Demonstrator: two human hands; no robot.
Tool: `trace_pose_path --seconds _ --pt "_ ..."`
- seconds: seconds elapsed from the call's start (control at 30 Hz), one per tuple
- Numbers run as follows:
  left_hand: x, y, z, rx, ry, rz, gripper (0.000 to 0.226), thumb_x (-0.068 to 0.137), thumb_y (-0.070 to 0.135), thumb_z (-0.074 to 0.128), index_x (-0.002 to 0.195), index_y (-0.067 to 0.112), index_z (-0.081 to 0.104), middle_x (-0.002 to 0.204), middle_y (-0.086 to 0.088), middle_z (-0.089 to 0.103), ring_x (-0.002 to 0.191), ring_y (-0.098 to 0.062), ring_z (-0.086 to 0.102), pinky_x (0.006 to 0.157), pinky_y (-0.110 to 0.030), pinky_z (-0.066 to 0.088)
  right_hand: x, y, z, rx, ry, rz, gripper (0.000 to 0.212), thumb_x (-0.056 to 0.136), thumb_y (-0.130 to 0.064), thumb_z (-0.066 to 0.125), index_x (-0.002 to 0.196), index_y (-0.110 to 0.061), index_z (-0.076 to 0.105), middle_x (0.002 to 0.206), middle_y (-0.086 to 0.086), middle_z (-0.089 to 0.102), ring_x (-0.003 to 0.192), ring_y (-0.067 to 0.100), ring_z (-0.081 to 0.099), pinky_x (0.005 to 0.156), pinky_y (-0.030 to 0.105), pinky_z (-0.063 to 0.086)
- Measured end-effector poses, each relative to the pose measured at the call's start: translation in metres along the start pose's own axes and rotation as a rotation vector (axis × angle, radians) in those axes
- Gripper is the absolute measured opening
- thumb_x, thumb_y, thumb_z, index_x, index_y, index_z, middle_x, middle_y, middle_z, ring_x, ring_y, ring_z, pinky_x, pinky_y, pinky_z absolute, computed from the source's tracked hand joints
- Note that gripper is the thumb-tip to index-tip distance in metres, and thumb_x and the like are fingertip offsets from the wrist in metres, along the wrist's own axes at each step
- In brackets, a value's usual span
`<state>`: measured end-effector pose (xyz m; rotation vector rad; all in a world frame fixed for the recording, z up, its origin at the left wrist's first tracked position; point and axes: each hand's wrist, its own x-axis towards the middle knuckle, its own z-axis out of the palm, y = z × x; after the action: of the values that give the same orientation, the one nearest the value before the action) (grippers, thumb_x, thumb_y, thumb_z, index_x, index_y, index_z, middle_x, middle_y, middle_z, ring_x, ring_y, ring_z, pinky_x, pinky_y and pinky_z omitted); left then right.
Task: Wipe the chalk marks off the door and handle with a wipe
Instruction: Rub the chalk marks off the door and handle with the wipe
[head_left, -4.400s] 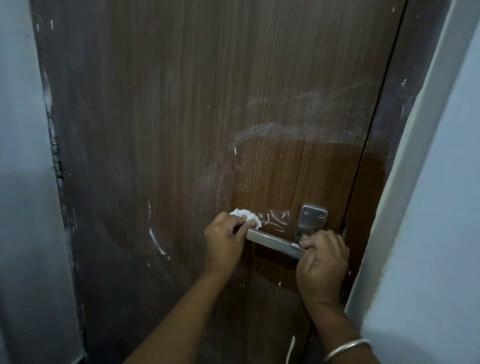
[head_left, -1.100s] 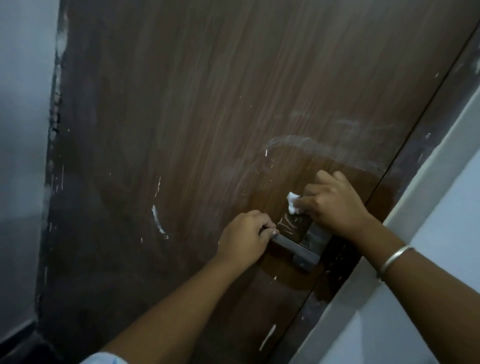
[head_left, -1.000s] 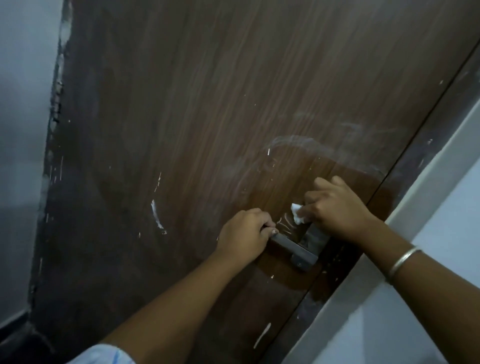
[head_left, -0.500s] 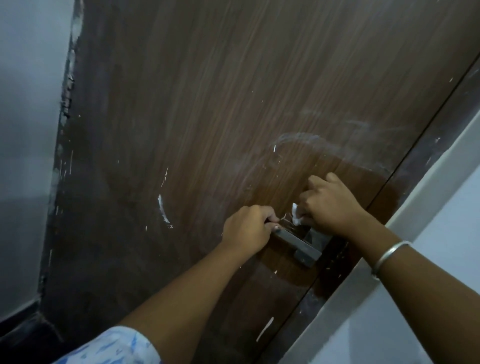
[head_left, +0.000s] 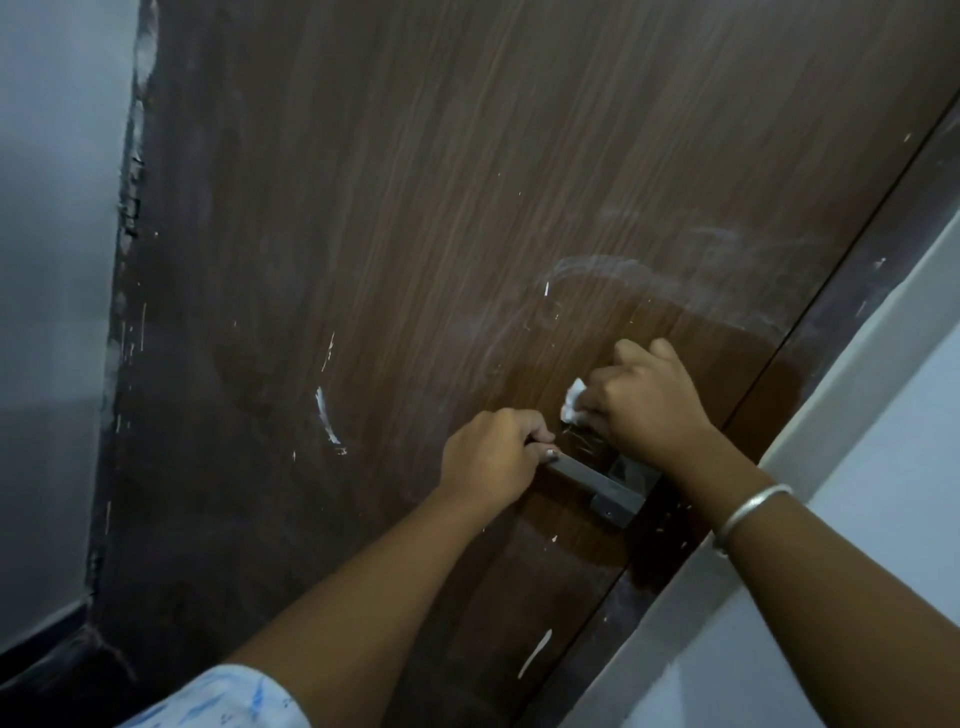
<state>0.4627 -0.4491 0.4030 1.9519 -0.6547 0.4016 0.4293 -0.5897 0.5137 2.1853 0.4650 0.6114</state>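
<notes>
Chalk scribbles (head_left: 582, 439) sit on the door (head_left: 467, 208) just above the lever handle (head_left: 597, 480), tucked between the two hands, & that's the spot the wipe has to reach. Right hand (head_left: 649, 405) is nearer: fingers curled tight round a small wadded white wipe (head_left: 574, 402), pressing it to the wood, w/ the scribbles directly below & a touch left of the wad. So the coming stroke, I'd judge, is a short drag down toward the handle. Left hand (head_left: 488, 462) is closed round the free end of the handle, prob. steadying the door against the push. Handle's long axis slants from upper left at the left hand down to lower right, where it meets the plate near the door edge; its free end points left, away from the frame (head_left: 831, 441). Wood round the right hand looks darker & cleaner than the hazy smear (head_left: 649, 280) arcing above it. More white marks remain: a curved streak (head_left: 324, 415) well left of the handle, & a short dash (head_left: 535, 652) low by the door edge. Can't tell if the handle itself carries chalk. A bangle (head_left: 753, 506) rides the right wrist.
</notes>
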Motion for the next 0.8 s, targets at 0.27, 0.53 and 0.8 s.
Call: trace_pose_path --seconds 0.27,0.53,0.8 --pt "0.000 -0.006 0.000 0.003 0.008 0.005 0.002 0.082 0.036 0.064 0.081 0.037 0.063 0.083 0.015 0.068 0.066 0.003 0.057 0.053 -0.022 0.038 -0.004 -0.003 0.011 0.035 -0.127 -0.226 0.014 0.087 -0.033 0.053 0.085 -0.032 0.066 0.072 -0.012 0.053 0.086 0.015 0.041 0.067 0.033 0.013" --pt "0.000 -0.006 -0.001 0.017 -0.012 0.033 0.009 0.083 0.036 0.064 0.076 0.040 0.058 0.077 0.020 0.063 0.063 0.007 0.054 0.051 -0.018 0.032 0.000 0.002 0.000 0.027 0.065 -0.057 0.018 0.087 -0.041 0.056 0.088 -0.035 0.073 0.078 -0.013 0.068 0.080 0.015 0.047 0.068 0.031 0.019" --pt "0.001 -0.005 -0.002 -0.002 -0.014 0.017 0.005 0.083 0.033 0.064 0.081 0.037 0.063 0.082 0.020 0.065 0.064 0.003 0.054 0.054 -0.023 0.039 -0.027 -0.002 0.014 0.062 -0.032 -0.064 0.009 0.081 -0.037 0.062 0.078 -0.035 0.071 0.066 -0.012 0.063 0.075 0.015 0.047 0.065 0.031 0.022"
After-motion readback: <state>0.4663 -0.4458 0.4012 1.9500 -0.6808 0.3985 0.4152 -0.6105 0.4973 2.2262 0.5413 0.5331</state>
